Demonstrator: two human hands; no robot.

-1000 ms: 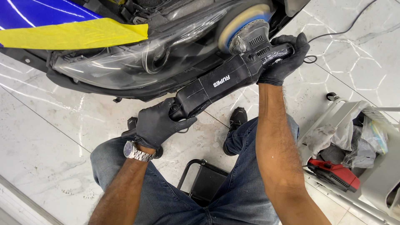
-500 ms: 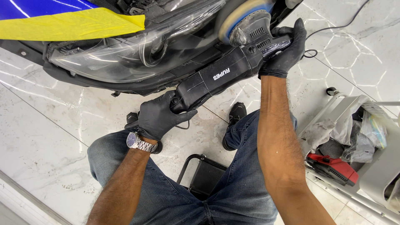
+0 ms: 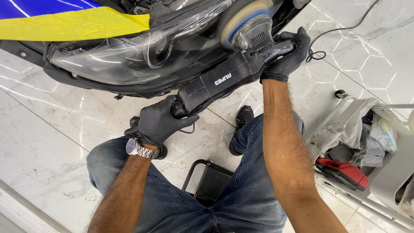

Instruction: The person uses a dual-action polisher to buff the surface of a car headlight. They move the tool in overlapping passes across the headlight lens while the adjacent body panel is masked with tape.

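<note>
Yellow tape (image 3: 73, 23) guards the blue paint beside the headlight (image 3: 129, 60). Left hand (image 3: 159, 123) clamps the polisher (image 3: 224, 82) tail, right hand (image 3: 286, 54) its head, pad against the lens; tilting might scuff the trim, or snag the cord (image 3: 340, 26).

White label (image 3: 220, 79) on black polisher (image 3: 224, 82)

We see yellow masking tape (image 3: 73, 25) across the blue car body (image 3: 39, 6). At right, a cart (image 3: 390, 172) holds crumpled cloths (image 3: 345, 133) beside a red tool (image 3: 343, 172). A black stool (image 3: 207, 181) stands on the marble floor (image 3: 47, 129).
</note>
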